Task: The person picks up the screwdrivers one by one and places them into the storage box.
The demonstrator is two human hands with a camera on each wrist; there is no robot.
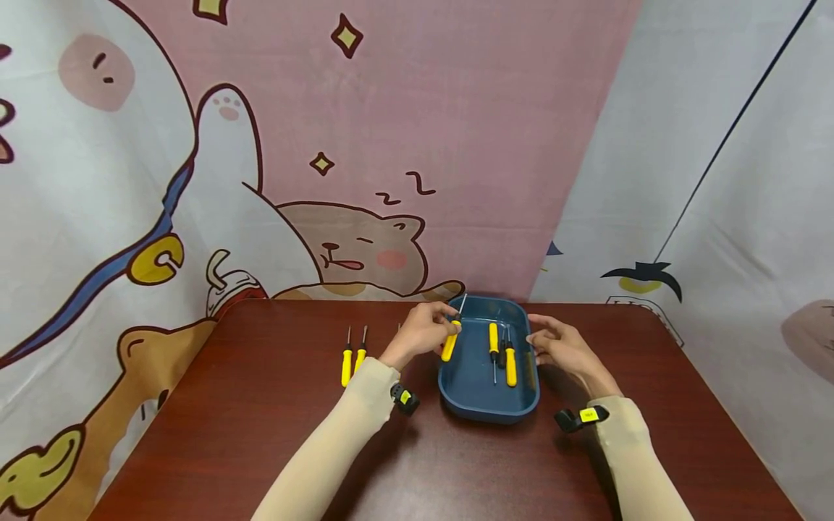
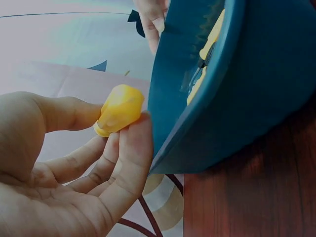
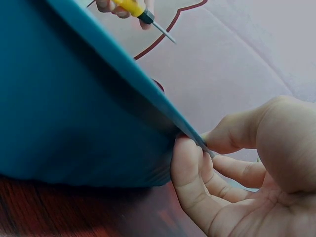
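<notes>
Dark brown wooden table [image 1: 274, 434] carried a blue oblong plastic tray [image 1: 485, 405] w/ two yellow-handled screwdrivers [image 1: 503, 354] inside. Right hand [image 1: 563, 346] pinched the tray rim, prob. to steady it. Left hand [image 1: 423, 329] gripped a yellow-handled screwdriver [image 1: 452, 340] over the tray's left edge, tip up. Two more small yellow screwdrivers [image 1: 352, 356] lay on the table, left of the tray.

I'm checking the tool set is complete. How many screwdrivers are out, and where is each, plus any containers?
Yellow-handled screwdrivers lying on the table: 2
Yellow-handled screwdrivers lying in the tray: 2
Yellow-handled screwdriver held in the left hand over the tray's edge: 1
Blue tray, its rim pinched by the right hand: 1
Total: 5 screwdrivers and 1 tray, 6 things.
</notes>
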